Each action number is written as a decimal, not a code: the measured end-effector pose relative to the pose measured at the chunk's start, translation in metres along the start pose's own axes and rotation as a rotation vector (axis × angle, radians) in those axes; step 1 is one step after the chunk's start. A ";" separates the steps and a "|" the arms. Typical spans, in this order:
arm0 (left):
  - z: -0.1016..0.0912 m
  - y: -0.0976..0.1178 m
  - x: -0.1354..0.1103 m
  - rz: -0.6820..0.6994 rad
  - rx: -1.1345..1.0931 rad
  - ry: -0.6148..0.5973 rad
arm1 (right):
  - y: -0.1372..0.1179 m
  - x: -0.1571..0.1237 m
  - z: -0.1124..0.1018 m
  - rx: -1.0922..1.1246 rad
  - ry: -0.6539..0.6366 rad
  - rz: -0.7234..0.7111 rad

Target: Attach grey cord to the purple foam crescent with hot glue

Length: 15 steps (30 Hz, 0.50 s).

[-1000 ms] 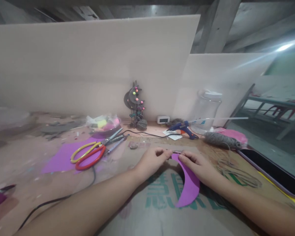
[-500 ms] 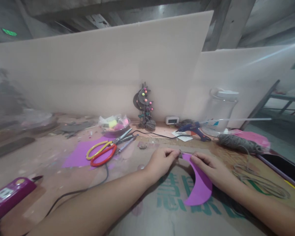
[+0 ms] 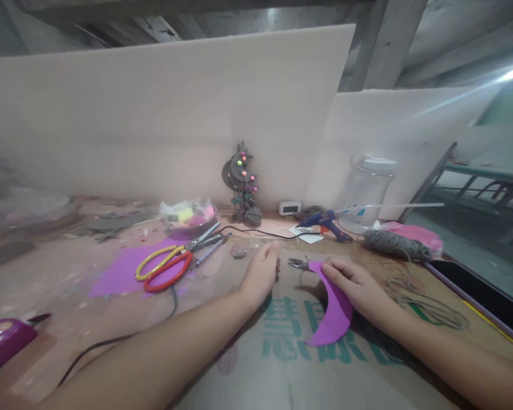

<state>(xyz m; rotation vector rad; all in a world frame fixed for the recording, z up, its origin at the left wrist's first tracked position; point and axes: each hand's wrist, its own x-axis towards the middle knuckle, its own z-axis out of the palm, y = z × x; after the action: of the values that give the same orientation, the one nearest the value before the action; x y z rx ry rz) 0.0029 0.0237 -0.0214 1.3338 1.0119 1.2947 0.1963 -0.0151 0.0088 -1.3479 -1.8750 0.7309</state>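
Head view shows our right grip (image 3: pixel 357 285) closed on a purple crescent (image 3: pixel 341 313), pinching its upper part between thumb and fingers while the lower point curves down toward seven o'clock. By the crescent's upper end, the metal nose of what look like pliers (image 3: pixel 298 263) pokes out toward nine o'clock; the rest of that tool is hidden, so we cannot tell how it is held. Our left grip (image 3: pixel 260 273) is apart from both, at nine o'clock from the right one, its fingers curled out of sight, and we cannot tell whether it holds anything. Below both lies cardboard (image 3: pixel 248 370) printed with green characters.

Farther out, counting from our left grip, scissors (image 3: pixel 187 249) with yellow and red handles lie at nine o'clock, partly over a purple sheet (image 3: pixel 115 273). A bowl (image 3: pixel 196 229) of bright pieces rests on the surface (image 3: pixel 64 319) at ten, and a dark moon-shaped ornament (image 3: pixel 241 179) with coloured beads stands near twelve. Counting from our right grip, a blue glue gun (image 3: pixel 325 222) is at eleven, a clear jar (image 3: pixel 370 191) at twelve, grey yarn (image 3: pixel 395 245) between one and two, and a phone (image 3: pixel 483 290) at three.
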 end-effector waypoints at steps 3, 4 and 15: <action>0.000 0.001 -0.003 0.011 0.052 -0.035 | 0.003 0.001 0.000 0.048 0.016 0.014; 0.000 0.001 -0.003 0.023 0.080 -0.033 | 0.004 0.001 0.000 0.062 0.019 0.019; 0.003 0.008 -0.005 0.029 0.153 -0.012 | 0.015 0.002 -0.003 0.018 0.049 0.052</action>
<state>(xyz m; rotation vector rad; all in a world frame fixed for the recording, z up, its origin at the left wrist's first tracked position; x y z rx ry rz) 0.0044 0.0168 -0.0147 1.4748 1.1053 1.2498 0.2069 -0.0088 -0.0002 -1.3957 -1.7969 0.7327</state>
